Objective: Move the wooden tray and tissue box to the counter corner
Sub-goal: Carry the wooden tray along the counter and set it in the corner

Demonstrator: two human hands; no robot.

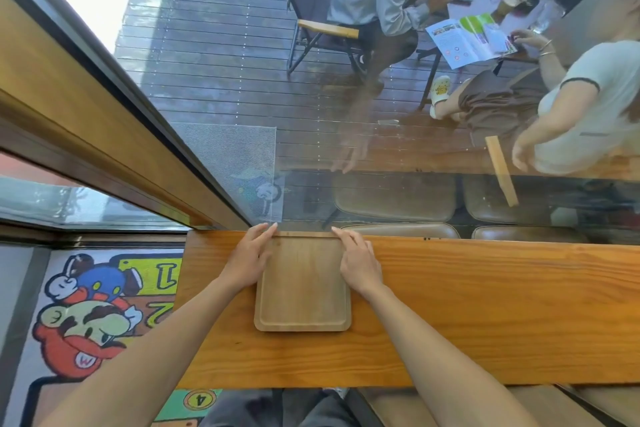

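Both bare forearms stretched forward, converging. Left hand (250, 255) lay palm down, fingers (266, 231) extended, loosely spread. Right hand (360, 262) mirrored it, fingers (341, 234) pointing forward and inward, neither curled into a grasp.

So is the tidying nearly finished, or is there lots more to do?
About halfway, it seems. The flat square wooden tray already lies on the long orange-brown wooden counter near its left end, far edge against the window glass. Both hands are on it: left hand on its left side, right hand on its right, fingers spread at the far corners. No tissue box is in view, so that part looks left.
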